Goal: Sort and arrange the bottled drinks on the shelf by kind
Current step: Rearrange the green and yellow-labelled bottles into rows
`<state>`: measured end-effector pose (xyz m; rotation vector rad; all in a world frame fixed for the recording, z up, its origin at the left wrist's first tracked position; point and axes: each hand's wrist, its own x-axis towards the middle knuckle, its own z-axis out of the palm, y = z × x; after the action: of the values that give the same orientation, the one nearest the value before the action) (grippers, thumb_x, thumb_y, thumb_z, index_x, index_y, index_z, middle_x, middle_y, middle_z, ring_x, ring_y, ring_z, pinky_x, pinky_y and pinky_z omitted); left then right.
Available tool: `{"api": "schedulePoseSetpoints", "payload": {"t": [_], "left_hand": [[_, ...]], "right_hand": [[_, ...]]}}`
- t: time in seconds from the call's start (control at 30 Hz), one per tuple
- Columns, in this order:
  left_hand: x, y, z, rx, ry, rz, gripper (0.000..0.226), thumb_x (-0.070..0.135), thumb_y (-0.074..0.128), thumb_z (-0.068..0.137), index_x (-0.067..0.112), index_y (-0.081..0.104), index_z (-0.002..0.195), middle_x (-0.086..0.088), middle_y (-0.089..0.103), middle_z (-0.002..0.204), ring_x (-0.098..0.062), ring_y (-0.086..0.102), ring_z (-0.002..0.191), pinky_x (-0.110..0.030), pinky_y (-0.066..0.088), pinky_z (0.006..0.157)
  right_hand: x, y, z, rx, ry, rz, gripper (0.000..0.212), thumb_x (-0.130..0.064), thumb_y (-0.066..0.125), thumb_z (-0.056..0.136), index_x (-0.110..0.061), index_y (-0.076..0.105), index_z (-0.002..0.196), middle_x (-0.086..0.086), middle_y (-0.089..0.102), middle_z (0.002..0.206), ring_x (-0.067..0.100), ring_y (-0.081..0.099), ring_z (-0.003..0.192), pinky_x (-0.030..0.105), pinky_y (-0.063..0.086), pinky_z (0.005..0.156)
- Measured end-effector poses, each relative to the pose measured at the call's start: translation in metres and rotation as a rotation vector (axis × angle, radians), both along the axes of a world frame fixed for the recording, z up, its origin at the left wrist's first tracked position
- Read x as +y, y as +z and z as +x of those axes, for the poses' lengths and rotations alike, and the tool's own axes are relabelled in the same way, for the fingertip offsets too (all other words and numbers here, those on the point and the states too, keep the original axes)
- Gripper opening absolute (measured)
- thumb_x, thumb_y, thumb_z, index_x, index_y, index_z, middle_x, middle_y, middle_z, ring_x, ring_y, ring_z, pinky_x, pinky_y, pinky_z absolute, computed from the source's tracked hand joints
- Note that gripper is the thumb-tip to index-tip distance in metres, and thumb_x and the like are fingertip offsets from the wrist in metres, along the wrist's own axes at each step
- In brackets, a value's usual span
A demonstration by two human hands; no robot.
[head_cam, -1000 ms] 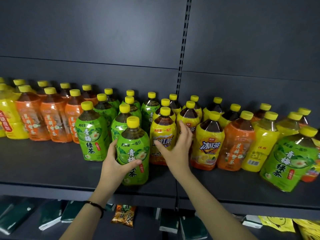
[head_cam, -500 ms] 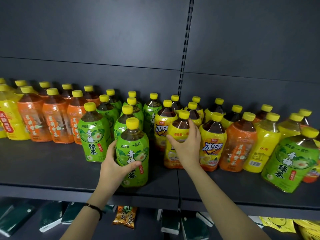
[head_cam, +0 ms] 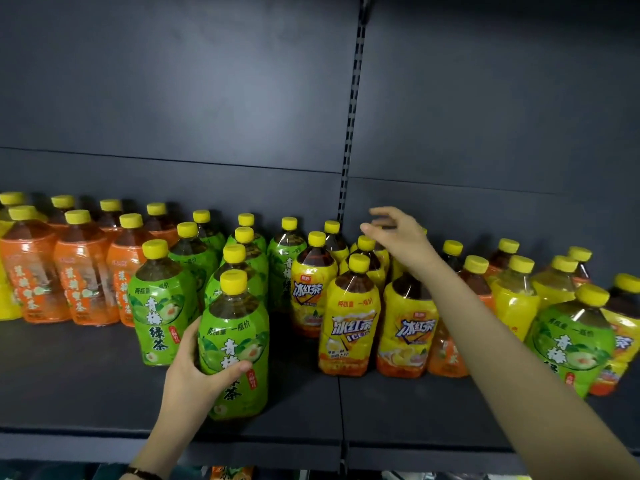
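Bottle [head_cam: 446, 351] behind right forearm [head_cam: 485, 323] looks orange, mostly hidden.

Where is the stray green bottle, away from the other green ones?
Head view, far right: the stray green bottle stands at the shelf front, with yellow bottles behind and beside it.

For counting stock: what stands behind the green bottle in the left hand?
Behind that bottle: more green bottles in line; only caps and shoulders show, bodies are covered.
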<state>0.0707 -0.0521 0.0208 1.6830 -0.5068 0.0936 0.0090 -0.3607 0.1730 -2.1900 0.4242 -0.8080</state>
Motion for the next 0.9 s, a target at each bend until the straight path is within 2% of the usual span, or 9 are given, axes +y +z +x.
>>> {"api": "schedulePoseSetpoints", "payload": {"t": [0.1,0.17,0.23,0.33,0.43,0.57,0.67,0.77,0.9], "left_hand": [[0.0,-0.001,0.0,0.031,0.002,-0.034,0.095,0.086,0.068,0.013,0.072,0.034,0.101,0.013,0.057,0.11,-0.016,0.053,0.104,-0.033,0.045,0.082],[-0.002,-0.001,0.001,0.02,0.012,-0.036,0.089,0.085,0.069,0.011,0.082,0.033,0.093,0.015,0.057,0.109,-0.015,0.054,0.102,-0.034,0.045,0.081],[-0.002,0.0,0.002,0.005,0.03,-0.022,0.088,0.084,0.069,0.01,0.085,0.031,0.09,0.012,0.057,0.108,-0.017,0.054,0.101,-0.035,0.044,0.084],[-0.003,0.0,0.004,-0.005,0.042,-0.005,0.089,0.084,0.069,0.01,0.086,0.029,0.089,0.01,0.056,0.108,-0.018,0.052,0.103,-0.037,0.043,0.086],[-0.003,-0.001,0.004,-0.013,0.024,-0.002,0.089,0.084,0.07,0.011,0.085,0.032,0.092,0.02,0.055,0.108,-0.015,0.054,0.101,-0.034,0.045,0.082],[-0.003,0.001,0.003,-0.01,0.019,-0.013,0.087,0.085,0.069,0.011,0.085,0.033,0.091,0.023,0.053,0.108,-0.01,0.053,0.098,-0.028,0.044,0.076],[-0.003,0.001,0.001,-0.015,0.014,-0.024,0.088,0.083,0.07,0.013,0.084,0.032,0.092,0.021,0.053,0.109,-0.014,0.052,0.102,-0.032,0.044,0.08],[-0.003,0.0,0.001,-0.001,-0.01,-0.035,0.094,0.076,0.075,0.017,0.071,0.036,0.103,0.021,0.053,0.11,-0.014,0.051,0.107,-0.032,0.042,0.084],[-0.003,0.0,0.0,0.017,-0.004,-0.009,0.1,0.08,0.073,0.017,0.061,0.034,0.107,0.023,0.053,0.11,-0.006,0.054,0.099,-0.029,0.044,0.081]], "right_hand": [[-0.023,0.011,0.028,0.355,0.11,-0.118,0.042,-0.04,0.07,0.082,-0.027,0.06,0.12,0.003,0.063,0.121,0.019,0.059,0.111,0.033,0.049,0.093],[-0.03,0.011,0.038,0.491,0.122,-0.208,0.037,-0.037,0.072,0.081,-0.024,0.065,0.116,0.004,0.062,0.124,0.026,0.059,0.114,0.034,0.05,0.089],[-0.035,0.01,0.042,0.524,0.124,-0.246,0.03,-0.036,0.074,0.079,-0.022,0.07,0.105,0.004,0.066,0.115,0.029,0.065,0.099,0.036,0.054,0.079],[-0.042,0.011,0.04,0.501,0.119,-0.32,0.021,-0.035,0.078,0.075,-0.023,0.071,0.091,0.001,0.068,0.098,0.01,0.059,0.063,0.032,0.052,0.077],[-0.049,0.014,0.034,0.492,0.112,-0.358,0.024,-0.031,0.08,0.074,-0.017,0.074,0.093,0.001,0.068,0.099,0.003,0.055,0.058,0.025,0.046,0.075],[-0.063,0.02,0.017,0.51,0.076,-0.345,0.024,-0.027,0.08,0.075,-0.015,0.075,0.095,0.002,0.069,0.092,0.0,0.057,0.049,0.017,0.049,0.061],[-0.071,0.02,0.011,0.535,0.036,-0.36,0.027,-0.026,0.08,0.074,-0.016,0.074,0.099,0.004,0.068,0.095,0.011,0.06,0.065,0.025,0.052,0.067],[-0.076,0.019,0.007,0.559,0.024,-0.347,0.023,-0.022,0.079,0.076,-0.018,0.073,0.098,0.003,0.065,0.103,0.011,0.059,0.072,0.018,0.047,0.059],[-0.062,0.026,0.011,0.42,0.034,-0.358,0.038,-0.036,0.075,0.078,-0.019,0.068,0.111,0.0,0.066,0.113,0.014,0.058,0.107,0.025,0.042,0.088]]}}
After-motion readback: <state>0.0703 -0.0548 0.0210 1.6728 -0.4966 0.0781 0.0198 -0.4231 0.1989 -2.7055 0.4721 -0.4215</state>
